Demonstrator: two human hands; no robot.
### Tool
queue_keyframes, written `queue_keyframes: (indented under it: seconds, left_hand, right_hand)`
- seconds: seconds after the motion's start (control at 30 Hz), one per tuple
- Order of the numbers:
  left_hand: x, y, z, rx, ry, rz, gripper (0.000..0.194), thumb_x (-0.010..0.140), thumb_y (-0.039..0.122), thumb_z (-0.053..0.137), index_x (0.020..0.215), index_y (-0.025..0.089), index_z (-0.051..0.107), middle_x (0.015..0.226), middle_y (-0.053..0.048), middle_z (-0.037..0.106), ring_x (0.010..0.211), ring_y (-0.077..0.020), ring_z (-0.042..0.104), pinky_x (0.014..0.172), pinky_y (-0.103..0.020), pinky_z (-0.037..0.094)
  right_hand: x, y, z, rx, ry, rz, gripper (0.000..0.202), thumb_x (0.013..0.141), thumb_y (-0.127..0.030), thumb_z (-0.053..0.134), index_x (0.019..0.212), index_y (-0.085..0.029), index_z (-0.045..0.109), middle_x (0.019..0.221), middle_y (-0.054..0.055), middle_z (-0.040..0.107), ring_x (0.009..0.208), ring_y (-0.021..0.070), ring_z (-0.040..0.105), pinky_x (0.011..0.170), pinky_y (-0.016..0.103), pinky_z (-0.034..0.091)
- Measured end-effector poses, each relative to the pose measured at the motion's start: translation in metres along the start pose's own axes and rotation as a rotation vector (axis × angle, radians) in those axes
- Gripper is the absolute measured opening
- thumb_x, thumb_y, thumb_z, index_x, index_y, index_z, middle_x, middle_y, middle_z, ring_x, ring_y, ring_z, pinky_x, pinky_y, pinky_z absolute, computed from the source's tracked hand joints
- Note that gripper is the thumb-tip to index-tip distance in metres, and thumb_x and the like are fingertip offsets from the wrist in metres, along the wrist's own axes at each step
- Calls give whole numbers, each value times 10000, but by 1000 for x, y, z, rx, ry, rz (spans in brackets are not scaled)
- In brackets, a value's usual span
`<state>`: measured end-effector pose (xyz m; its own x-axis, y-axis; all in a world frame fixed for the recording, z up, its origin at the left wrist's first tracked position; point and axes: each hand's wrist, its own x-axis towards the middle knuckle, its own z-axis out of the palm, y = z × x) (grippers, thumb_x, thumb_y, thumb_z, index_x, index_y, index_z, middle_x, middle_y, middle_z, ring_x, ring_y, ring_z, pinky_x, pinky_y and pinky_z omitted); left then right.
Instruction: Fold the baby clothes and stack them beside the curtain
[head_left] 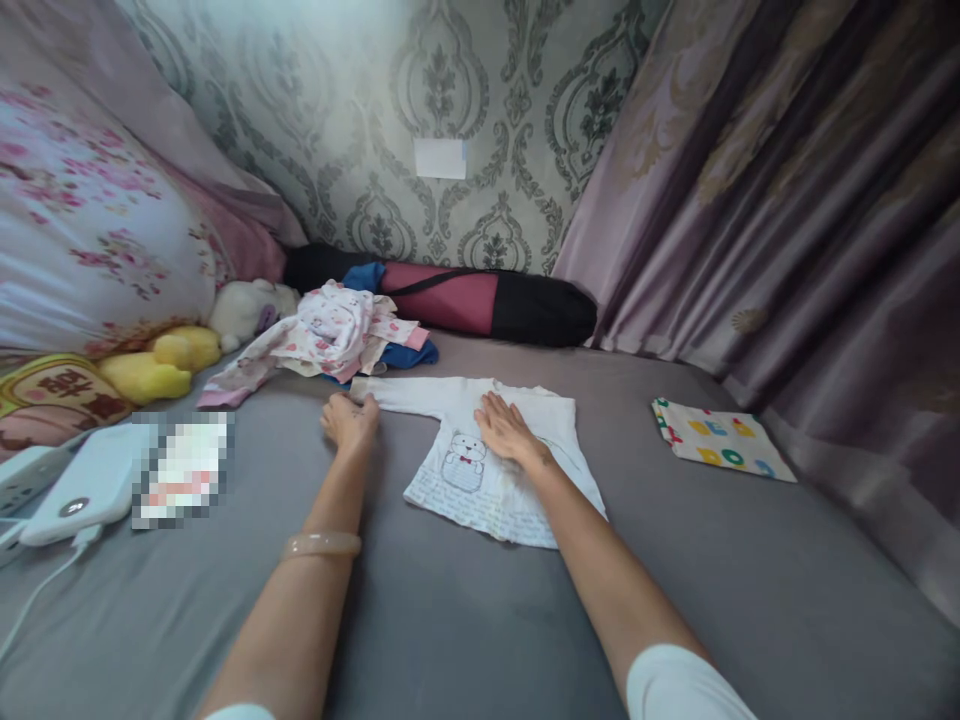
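Observation:
A small white long-sleeved shirt with a cartoon bear print and lines of script along its hem lies spread on the grey sheet. One of its sleeves stretches out to the left; the other does not show. At that sleeve's cuff, my left hand has its fingers closed on the fabric. My right hand rests flat on the upper chest of the shirt, fingers stretched out and holding nothing.
A heap of children's clothes lies behind my left hand, before a maroon and black long bag. Folded cloth with colourful print sits at right. Plush toys, a white power bank and its cable are at left.

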<state>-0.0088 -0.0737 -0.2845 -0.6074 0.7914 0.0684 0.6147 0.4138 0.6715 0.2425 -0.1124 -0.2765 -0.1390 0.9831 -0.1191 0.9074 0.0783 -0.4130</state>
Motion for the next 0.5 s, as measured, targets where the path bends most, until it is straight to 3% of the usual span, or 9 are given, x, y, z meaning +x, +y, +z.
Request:
queue_keyframes:
  seconds: [0.17, 0.27, 0.5]
  left_hand:
    - [12, 5, -3, 30, -23, -70, 555, 789, 479, 551, 1177, 82, 522, 1309, -270, 495, 1250, -412, 422, 973, -499, 360]
    - [17, 8, 0, 62, -47, -67, 568, 764, 505, 568, 1163, 103, 525, 1328, -264, 484, 1264, -418, 405, 981, -522, 340]
    - [27, 12, -2, 60, -135, -58, 523, 615, 380, 698, 1041, 102, 573, 1268, -310, 528, 1245, -461, 427, 945, -575, 343]
  right_hand:
    - [-6, 20, -32, 376, 204, 141, 638, 986, -452, 86, 1487, -114, 293, 1542, 84, 277, 1431, 168, 220, 1155, 335, 205]
    - [-15, 40, -38, 550, 307, 190, 672, 983, -484, 77, 1451, -102, 371, 1490, 106, 380, 1390, 181, 325, 1124, 329, 275]
    - [-26, 64, -29, 715, 251, 279, 692, 980, -525, 95, 1387, -105, 465, 1430, 145, 462, 1315, 187, 447, 1031, 334, 407]
